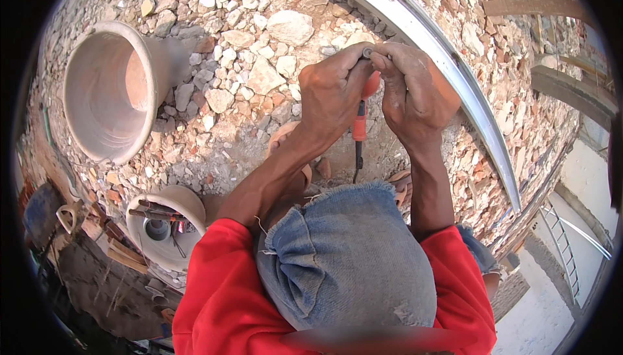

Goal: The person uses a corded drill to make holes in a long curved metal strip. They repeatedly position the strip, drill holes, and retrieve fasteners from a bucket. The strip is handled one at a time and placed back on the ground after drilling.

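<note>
My left hand and my right hand meet near the upper middle, fingers curled around a small round metal piece pinched at their tips. Just under it is a red tool with a black, thin lower end pointing toward me, partly hidden by my fingers. My bent knee in torn blue jeans fills the lower middle between my forearms. A long silver metal strip runs on the ground past my right hand, and one of my bare feet shows behind my left wrist.
Broken stone and brick rubble covers the ground. A large pale tub lies at left; a smaller bucket below it holds tools and a tin. Wooden planks are at upper right, a ladder and white walls at far right.
</note>
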The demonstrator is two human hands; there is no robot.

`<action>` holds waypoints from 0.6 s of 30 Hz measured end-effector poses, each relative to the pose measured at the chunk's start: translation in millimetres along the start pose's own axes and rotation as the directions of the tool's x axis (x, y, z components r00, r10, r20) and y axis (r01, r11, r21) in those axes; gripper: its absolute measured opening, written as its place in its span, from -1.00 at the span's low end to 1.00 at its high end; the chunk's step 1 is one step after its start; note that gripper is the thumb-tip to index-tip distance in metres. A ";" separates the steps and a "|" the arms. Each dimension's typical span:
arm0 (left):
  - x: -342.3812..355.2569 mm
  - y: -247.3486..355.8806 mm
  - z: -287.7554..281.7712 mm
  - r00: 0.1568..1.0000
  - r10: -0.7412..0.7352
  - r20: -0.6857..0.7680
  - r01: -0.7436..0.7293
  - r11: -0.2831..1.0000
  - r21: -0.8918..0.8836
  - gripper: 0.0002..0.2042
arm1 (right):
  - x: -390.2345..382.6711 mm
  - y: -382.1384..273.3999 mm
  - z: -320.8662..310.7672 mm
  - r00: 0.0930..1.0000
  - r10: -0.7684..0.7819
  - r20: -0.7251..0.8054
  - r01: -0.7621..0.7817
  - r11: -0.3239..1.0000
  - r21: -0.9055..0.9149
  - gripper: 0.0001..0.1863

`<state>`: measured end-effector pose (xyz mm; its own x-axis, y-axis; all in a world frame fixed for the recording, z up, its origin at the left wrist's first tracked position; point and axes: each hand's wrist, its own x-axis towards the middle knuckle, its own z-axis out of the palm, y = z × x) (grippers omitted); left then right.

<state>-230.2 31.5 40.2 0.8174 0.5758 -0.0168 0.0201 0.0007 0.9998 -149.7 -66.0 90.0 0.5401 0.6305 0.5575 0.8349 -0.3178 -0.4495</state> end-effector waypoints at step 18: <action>-2.5 2.5 -1.5 0.969 0.081 0.234 -0.121 0.979 0.164 -0.79 | 116.7 49.1 -28.6 0.416 -0.318 0.852 -0.066 0.924 0.377 -0.69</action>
<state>-233.1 31.3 42.8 0.9284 0.3664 0.0618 0.0151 -0.2033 0.9790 -42.6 -28.3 153.0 -0.1315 0.9666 -0.2201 0.6959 -0.0680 -0.7149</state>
